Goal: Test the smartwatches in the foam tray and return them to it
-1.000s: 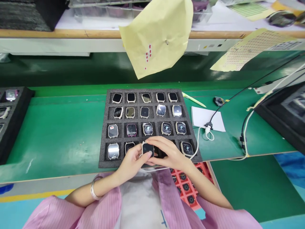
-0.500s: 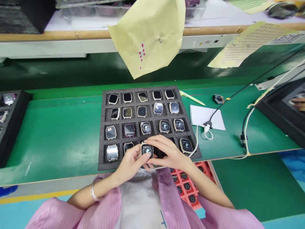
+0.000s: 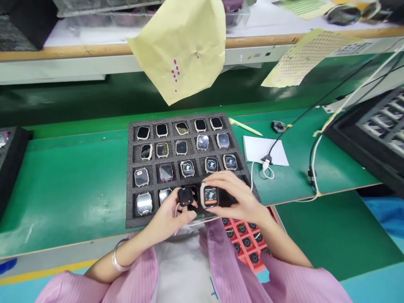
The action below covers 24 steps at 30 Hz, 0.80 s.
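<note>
My right hand [image 3: 238, 195] grips a smartwatch [image 3: 210, 195] by its sides. Its pale case is tilted, and the lit screen shows a blue figure and an orange bar. Just left of it, my left hand [image 3: 170, 215] holds a small black watch charger [image 3: 185, 196] with a white cable trailing from it. Watch and charger are apart. Both hands are over the front row of a dark foam tray [image 3: 129, 168], whose compartments hold several smartwatches, some with lit screens. My hands hide part of that front row.
Right of the tray lie a green pen [image 3: 246, 126], a white pad [image 3: 263, 149] with a cable plug on it, and a small round black item [image 3: 278, 126]. More dark trays [image 3: 350, 130] stand at both sides. Yellow paper [image 3: 186, 54] hangs from the shelf. A red tray [image 3: 241, 248] sits below.
The watch and the charger, held together before, are now separated: the watch has moved right in my right hand, the charger stays in my left. An orange bar now shows on the screen.
</note>
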### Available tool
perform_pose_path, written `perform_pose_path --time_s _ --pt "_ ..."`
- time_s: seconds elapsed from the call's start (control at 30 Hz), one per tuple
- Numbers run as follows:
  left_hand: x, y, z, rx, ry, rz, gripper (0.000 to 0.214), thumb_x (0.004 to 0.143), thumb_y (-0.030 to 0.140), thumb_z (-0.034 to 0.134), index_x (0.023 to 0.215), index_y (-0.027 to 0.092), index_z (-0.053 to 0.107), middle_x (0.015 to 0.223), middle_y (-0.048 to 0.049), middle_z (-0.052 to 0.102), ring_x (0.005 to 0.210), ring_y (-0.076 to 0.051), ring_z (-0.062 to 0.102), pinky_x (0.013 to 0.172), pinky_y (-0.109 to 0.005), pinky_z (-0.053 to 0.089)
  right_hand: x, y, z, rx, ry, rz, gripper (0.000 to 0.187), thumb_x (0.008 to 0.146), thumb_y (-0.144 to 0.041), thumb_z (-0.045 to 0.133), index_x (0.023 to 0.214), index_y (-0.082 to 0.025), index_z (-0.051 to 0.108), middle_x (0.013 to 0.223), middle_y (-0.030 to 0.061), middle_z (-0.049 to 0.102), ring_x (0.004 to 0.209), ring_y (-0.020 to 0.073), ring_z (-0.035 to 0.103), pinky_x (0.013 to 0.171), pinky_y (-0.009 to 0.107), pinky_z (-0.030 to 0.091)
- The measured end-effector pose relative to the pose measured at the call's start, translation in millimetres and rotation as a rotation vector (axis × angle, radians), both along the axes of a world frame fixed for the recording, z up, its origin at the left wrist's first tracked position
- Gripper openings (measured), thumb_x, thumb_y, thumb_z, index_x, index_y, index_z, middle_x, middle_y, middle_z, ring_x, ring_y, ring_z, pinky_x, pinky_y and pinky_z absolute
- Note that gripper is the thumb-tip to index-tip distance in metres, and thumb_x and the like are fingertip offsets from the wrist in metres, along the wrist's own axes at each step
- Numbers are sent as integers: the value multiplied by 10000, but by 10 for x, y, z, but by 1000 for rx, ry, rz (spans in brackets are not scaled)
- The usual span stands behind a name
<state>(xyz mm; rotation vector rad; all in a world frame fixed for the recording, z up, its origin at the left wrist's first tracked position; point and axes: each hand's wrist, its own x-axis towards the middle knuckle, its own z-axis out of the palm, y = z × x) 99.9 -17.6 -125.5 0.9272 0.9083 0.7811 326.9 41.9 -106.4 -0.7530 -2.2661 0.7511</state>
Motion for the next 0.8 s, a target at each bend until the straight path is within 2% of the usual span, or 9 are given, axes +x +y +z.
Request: perform_pose_path --time_s 0.13,0.23,0.3,0.4,0.5,0.57,0.67,0.8 --pt "-194 10 74 -58 39 25 316 872 406 624 1046 165 519 994 -63 643 360 1 403 350 -168 318 326 -4 33 29 -286 -107 357 860 -277 672 1192 -183 579 1258 162 559 1210 335 502 999 565 420" --pt "-304 32 92 -91 43 15 311 873 401 622 1026 136 569 855 -60 672 422 -46 470 416 -187 400 352 -29 8 51 -408 -104 362 884 -285 649 1206 -138 573 1307 196 519 1276 353 441 1047 602 359" --pt "-333 51 88 -111 31 21 334 846 391 659 1031 120 597 841 -81 685 526 -96 540 477 -209 461 255 -29 24 80 -431 -90 407 877 -299 663 1226 -117 561 1349 213 484 1313 363 395 1065 603 341" --pt "-335 71 68 -112 -14 33 344 830 354 685 1068 117 611 1023 -134 690 662 -131 594 567 -234 513 49 11 105 114 -506 -17 360 830 -261 714 1137 -106 605 1345 219 491 1303 374 403 1079 605 323" --pt "-341 74 36 -110 -73 15 303 852 312 666 1076 114 613 1075 -146 685 689 -123 598 604 -228 517 -111 60 194 135 -566 36 242 832 -220 705 1039 -120 630 1305 202 527 1266 360 446 1073 589 341" --pt "-347 74 14 -116 -107 7 291 858 288 662 1087 116 608 1090 -147 682 709 -124 606 628 -230 522 -208 73 224 138 -563 47 259 841 -242 697 1063 -128 626 1294 188 540 1252 353 456 1044 567 387" --pt "-347 82 -7 -130 -148 -1 326 838 265 685 1118 127 595 1145 -149 663 754 -142 636 669 -253 540 -397 58 204 146 -604 69 290 797 -246 740 1037 -117 639 1271 192 563 1213 363 487 1007 555 427" --pt "-333 92 -10 -160 -176 3 384 782 269 742 1112 131 601 1135 -151 663 778 -167 664 684 -275 551 -601 48 116 201 -702 63 292 717 -244 810 913 -85 663 1300 251 538 1203 409 488 1011 616 389"
